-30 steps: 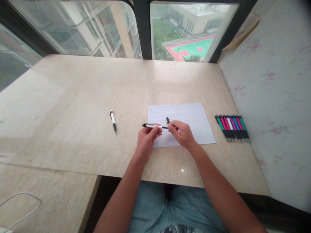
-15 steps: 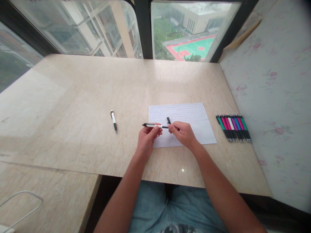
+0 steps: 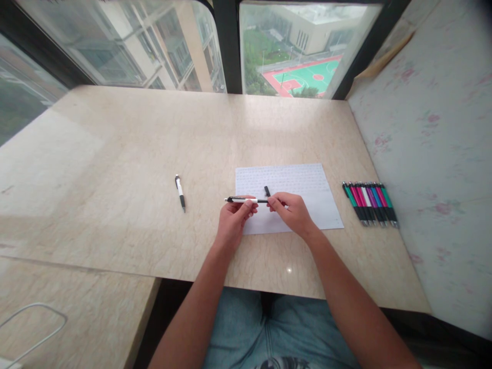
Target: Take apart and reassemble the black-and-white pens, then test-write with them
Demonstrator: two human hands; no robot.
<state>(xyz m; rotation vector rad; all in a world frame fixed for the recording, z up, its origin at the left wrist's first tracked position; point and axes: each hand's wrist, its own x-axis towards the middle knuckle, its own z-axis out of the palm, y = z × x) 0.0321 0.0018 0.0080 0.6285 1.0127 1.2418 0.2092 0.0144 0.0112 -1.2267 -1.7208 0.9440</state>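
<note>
My left hand (image 3: 235, 218) is closed around a white pen barrel (image 3: 249, 200) with a black clip, held level over the paper (image 3: 319, 205), its push-button end to the left. A thin dark rod, apparently the pen refill (image 3: 263, 201), sticks out of the barrel's right end. My right hand (image 3: 290, 211) pinches the far end of this rod, and its tip is hidden by the fingers. Just beyond the right fingertips, a small black piece (image 3: 266, 190), perhaps the grip section, shows against the sheet; its lower end is partly covered.
Another white pen (image 3: 180, 193) with a black grip lies to the left on the stone-patterned tabletop (image 3: 134, 148). Several coloured pens (image 3: 371, 202) lie side by side near the papered wall at right. A pale cable (image 3: 57, 328) curves across the lower-left surface. Windows stand behind.
My right fingers have shifted very slightly to the right, and a little more of the dark rod shows between the hands. The left hand is nearly still.
</note>
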